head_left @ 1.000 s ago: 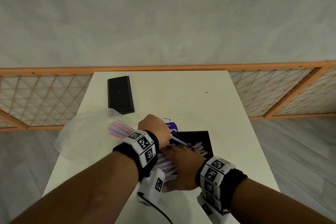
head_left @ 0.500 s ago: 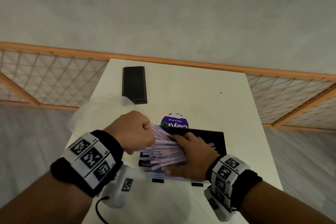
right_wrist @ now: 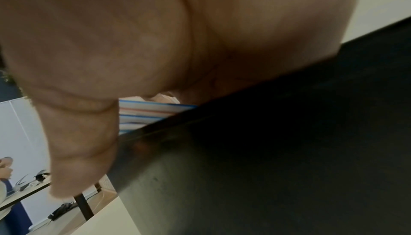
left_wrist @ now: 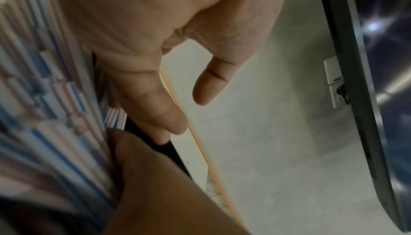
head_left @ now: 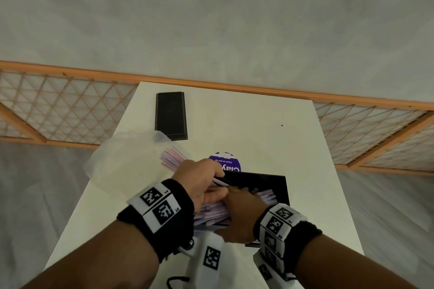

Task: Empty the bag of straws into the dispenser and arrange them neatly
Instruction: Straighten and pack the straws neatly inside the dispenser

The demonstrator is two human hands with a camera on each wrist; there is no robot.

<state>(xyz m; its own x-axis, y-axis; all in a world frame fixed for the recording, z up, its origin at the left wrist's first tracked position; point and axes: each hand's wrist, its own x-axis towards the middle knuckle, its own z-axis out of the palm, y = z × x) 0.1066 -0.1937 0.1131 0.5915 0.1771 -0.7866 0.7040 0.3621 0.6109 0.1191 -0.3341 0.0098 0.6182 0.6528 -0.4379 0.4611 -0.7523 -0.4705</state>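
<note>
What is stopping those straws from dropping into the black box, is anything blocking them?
Nothing visible blocks them. The black dispenser is open on top, and its lid lies apart, farther up the table. Both the left hand and right hand are on the straws, already at the opening.

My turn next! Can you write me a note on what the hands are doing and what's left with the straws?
Left hand: grips a bundle of straws over the black dispenser.
Right hand: rests on the straws in the dispenser; its finger pose is hidden.
Plastic bag: lies on the table, far left of the dispenser.
Done: many straws are in.
Left: lower the bundle, then straighten the straws.
</note>
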